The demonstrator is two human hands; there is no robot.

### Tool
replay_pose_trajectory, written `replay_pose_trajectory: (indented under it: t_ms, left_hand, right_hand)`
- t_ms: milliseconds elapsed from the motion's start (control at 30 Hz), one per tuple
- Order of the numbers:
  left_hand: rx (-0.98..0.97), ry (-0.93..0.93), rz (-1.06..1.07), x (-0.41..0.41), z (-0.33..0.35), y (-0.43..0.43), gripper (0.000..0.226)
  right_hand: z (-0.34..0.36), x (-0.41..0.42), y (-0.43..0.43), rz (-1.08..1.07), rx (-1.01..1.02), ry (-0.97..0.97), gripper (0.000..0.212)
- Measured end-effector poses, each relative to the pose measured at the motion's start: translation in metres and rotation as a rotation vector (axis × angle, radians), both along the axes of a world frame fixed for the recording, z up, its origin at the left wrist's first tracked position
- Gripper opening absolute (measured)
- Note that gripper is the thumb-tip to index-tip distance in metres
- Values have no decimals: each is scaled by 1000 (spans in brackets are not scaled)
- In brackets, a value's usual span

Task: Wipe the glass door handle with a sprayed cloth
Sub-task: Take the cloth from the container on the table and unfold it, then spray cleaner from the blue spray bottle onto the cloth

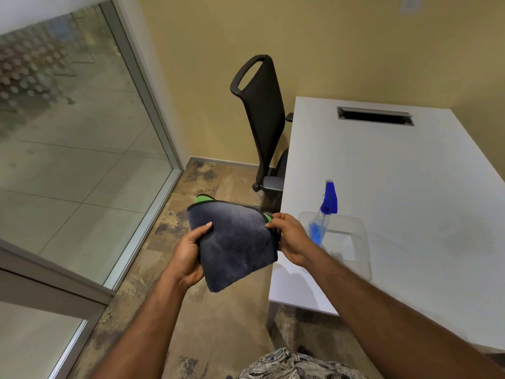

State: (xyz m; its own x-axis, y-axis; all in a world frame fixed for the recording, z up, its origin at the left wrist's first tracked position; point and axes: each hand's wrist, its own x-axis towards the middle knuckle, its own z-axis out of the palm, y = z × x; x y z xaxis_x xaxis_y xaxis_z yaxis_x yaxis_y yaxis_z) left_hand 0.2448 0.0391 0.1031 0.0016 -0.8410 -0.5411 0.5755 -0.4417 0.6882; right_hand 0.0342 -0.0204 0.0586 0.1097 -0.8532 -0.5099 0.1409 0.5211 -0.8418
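Both hands grip a folded dark grey microfibre cloth [235, 244] above the carpet, the left hand [188, 255] curled around its left edge and the right hand [289, 239] pinching its right corner, near the blue-triggered spray bottle [323, 214] standing in a clear tray [355, 242] on the white desk [410, 187] to the right.

A white table [396, 192] stood just right of where the two hands gripped the cloth, its near corner reaching below that grip. A clear plastic tray [358, 250] lay on the tabletop right beside the right-hand grip, and a spray bottle [323, 214] with a blue trigger head stood in it, leaning. Farther back from the grip, a dark cable slot [375, 116] was set into the tabletop. Under the grip lay mottled brown carpet [218, 318], where a black chair [263, 119] stood beyond it.
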Motion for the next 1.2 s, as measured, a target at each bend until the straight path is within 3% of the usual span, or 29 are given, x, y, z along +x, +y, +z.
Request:
replay_pose_trajectory:
  t_ms: [67,200,333,467,633,733,833,1000,1133,1200]
  left_hand:
    - [-23,40,-9,-5,4,-1,23]
    - [-6,110,6,-11,1,-2,35]
    - [28,74,-49,-19,-9,1,29]
    - [20,90,-66,-25,-19,-1,23]
    - [23,149,-96,-21,-23,-8,31]
    - [46,132,-112,-20,-21,-10,26]
    - [52,137,-133,-21,-21,-12,46]
    - [45,181,-120,-25,-16,-14,46]
    - [64,179,-99,-23,-15,-16,31]
    - [47,190,-94,-23,-15,-17,36]
  right_hand:
    - [-3,-2,-1,-15,-5,-7,33]
    - [-8,-7,-2,-44,-62,58,32]
    - [-15,-9,-3,-51,-104,140,31]
    - [-20,-15,3,46,-183,474,47]
    - [-37,-51,33,-191,-415,831,22]
    - [-51,-84,45,-383,-503,840,28]
    - [-51,-105,39,-483,-514,793,38]
    - [-54,-118,-2,-264,-435,671,76]
    - [-51,-114,-29,-151,-413,617,85]
    - [-50,-111,-38,-162,-369,554,85]
